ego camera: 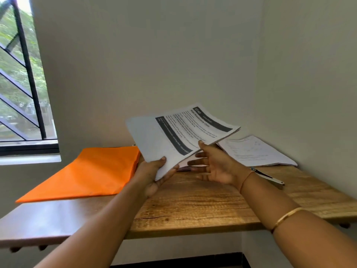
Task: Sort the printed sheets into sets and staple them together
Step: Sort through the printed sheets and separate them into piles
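I hold a stack of printed sheets [179,134] with black bands across the top page, lifted above the wooden table [193,207]. My left hand [154,175] grips the stack's near corner, thumb on top. My right hand [214,165] supports the stack's right edge from below, thumb on the page and fingers spread underneath. Another set of printed sheets [255,151] lies flat at the table's back right corner. A metal stapler [270,177] rests on the table just behind my right wrist.
An orange folder [87,175] lies on the left side of the table, overhanging the darker left section. Walls enclose the table at the back and right. A barred window [21,84] is at the left. A small object under the held sheets is mostly hidden.
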{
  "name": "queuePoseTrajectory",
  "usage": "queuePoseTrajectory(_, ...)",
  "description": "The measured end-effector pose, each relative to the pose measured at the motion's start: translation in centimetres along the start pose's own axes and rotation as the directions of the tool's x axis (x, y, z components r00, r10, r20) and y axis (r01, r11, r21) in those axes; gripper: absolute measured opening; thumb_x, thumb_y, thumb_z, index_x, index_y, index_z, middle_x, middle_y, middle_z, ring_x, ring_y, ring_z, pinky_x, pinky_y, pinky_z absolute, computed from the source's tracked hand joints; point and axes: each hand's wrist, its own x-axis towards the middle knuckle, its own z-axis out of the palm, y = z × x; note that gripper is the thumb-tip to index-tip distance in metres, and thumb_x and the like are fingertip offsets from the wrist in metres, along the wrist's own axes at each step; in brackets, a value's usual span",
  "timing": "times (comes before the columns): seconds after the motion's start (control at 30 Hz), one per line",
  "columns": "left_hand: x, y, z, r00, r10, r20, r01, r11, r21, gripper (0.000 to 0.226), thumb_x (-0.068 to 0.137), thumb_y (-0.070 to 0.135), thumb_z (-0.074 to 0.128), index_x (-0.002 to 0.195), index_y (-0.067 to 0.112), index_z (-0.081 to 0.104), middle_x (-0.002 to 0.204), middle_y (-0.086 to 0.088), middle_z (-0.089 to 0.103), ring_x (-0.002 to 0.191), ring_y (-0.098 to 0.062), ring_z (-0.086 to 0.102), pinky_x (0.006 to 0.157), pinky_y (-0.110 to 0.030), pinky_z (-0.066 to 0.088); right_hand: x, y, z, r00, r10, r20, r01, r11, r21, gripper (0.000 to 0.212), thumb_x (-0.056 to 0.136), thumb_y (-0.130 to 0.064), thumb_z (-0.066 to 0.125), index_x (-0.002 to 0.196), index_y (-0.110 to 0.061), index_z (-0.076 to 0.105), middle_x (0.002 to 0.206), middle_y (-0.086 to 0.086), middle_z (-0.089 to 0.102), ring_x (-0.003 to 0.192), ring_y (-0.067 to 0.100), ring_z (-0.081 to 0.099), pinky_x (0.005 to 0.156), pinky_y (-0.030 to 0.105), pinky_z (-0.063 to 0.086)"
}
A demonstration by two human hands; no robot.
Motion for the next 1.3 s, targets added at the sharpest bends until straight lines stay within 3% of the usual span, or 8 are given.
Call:
queuePoseTrajectory(0.07,-0.5,-1.2,1.1,0.998,-0.029,0.054,0.027,0.999,0.035,0.037,0.091,0.000,0.055,0.126,0.009,0.044,0.101,-0.015,0.064,0.071,-0.026,0.070,0.049,-0.033,0.057,0.2,-0.1,1.7,0.993,-0.082,-0.087,0.092,0.989,0.115,0.020,0.099,-0.025,0.046,0.100,-0.011,0.059,0.089,0.008,0.064,0.077,0.021,0.060,0.070,0.037,0.051)
queuePoseTrajectory(0.17,-0.4,-1.4,1.5,0.996,-0.012,0.089,0.005,0.997,0.078,0.040,0.088,0.000,0.058,0.126,0.007,0.048,0.108,-0.013,0.065,0.091,-0.026,0.067,0.066,-0.036,0.059,1.1,-0.4,1.8,0.963,-0.155,-0.219,0.195,0.965,0.175,0.019,0.098,-0.005,0.041,0.102,-0.007,0.059,0.084,0.006,0.061,0.073,0.021,0.057,0.082,0.043,0.050)
queuePoseTrajectory(0.3,1.0,0.9,-0.6,0.986,0.166,-0.015,-0.162,0.975,0.153,0.044,0.085,-0.003,0.061,0.126,0.007,0.045,0.122,-0.015,0.059,0.097,-0.029,0.064,0.065,-0.035,0.059,0.9,-1.2,-0.9,0.936,-0.220,-0.274,0.256,0.961,0.104,0.023,0.097,-0.003,0.043,0.115,-0.006,0.056,0.091,0.008,0.064,0.079,0.022,0.060,0.083,0.044,0.051)
queuePoseTrajectory(0.4,1.4,3.2,-1.6,0.941,0.322,-0.103,-0.267,0.894,0.361,0.057,0.077,0.008,0.074,0.124,0.014,0.042,0.123,-0.014,0.053,0.101,-0.029,0.061,0.082,-0.043,0.056,0.1,-2.3,-2.5,0.924,-0.309,-0.226,0.324,0.946,0.029,0.026,0.098,-0.003,0.042,0.121,-0.009,0.053,0.107,0.011,0.063,0.083,0.021,0.060,0.081,0.040,0.050)
queuePoseTrajectory(0.53,1.4,5.3,-1.0,0.919,0.385,0.086,-0.360,0.729,0.582,0.073,0.074,0.016,0.078,0.135,0.017,0.037,0.114,-0.004,0.060,0.096,-0.021,0.061,0.088,-0.042,0.050,-0.1,-3.5,-2.9,0.923,-0.369,-0.111,0.352,0.925,-0.145,0.023,0.098,-0.008,0.045,0.118,-0.013,0.054,0.118,0.012,0.062,0.102,0.028,0.060,0.094,0.045,0.049)
queuePoseTrajectory(0.7,1.5,5.3,-0.3,0.857,0.459,0.234,-0.480,0.546,0.687,0.046,0.079,0.014,0.073,0.118,0.019,0.050,0.112,0.000,0.061,0.101,-0.022,0.061,0.088,-0.046,0.052,-0.3,-4.4,-2.8,0.889,-0.456,-0.037,0.436,0.869,-0.235,0.017,0.097,-0.012,0.047,0.109,-0.021,0.056,0.106,0.001,0.063,0.099,0.020,0.060,0.091,0.040,0.049)
queuePoseTrajectory(1.07,1.3,0.8,-1.7,0.757,0.611,0.234,-0.590,0.484,0.646,0.034,0.084,0.006,0.066,0.108,0.023,0.048,0.098,0.014,0.057,0.087,-0.002,0.056,0.065,-0.014,0.047,0.0,-1.6,-3.8,0.910,-0.414,0.017,0.405,0.880,-0.249,0.016,0.094,-0.015,0.053,0.107,-0.021,0.061,0.110,0.005,0.067,0.102,0.025,0.063,0.091,0.043,0.050)
queuePoseTrajectory(1.3,1.5,0.0,-2.1,0.803,0.545,0.241,-0.532,0.473,0.702,0.036,0.087,0.011,0.064,0.114,0.027,0.045,0.118,-0.002,0.056,0.108,-0.021,0.054,0.089,-0.042,0.050,0.5,0.9,-4.4,0.949,-0.313,-0.029,0.299,0.927,-0.227,0.031,0.097,-0.017,0.049,0.127,-0.012,0.050,0.119,0.011,0.062,0.110,0.031,0.059,0.096,0.048,0.047)
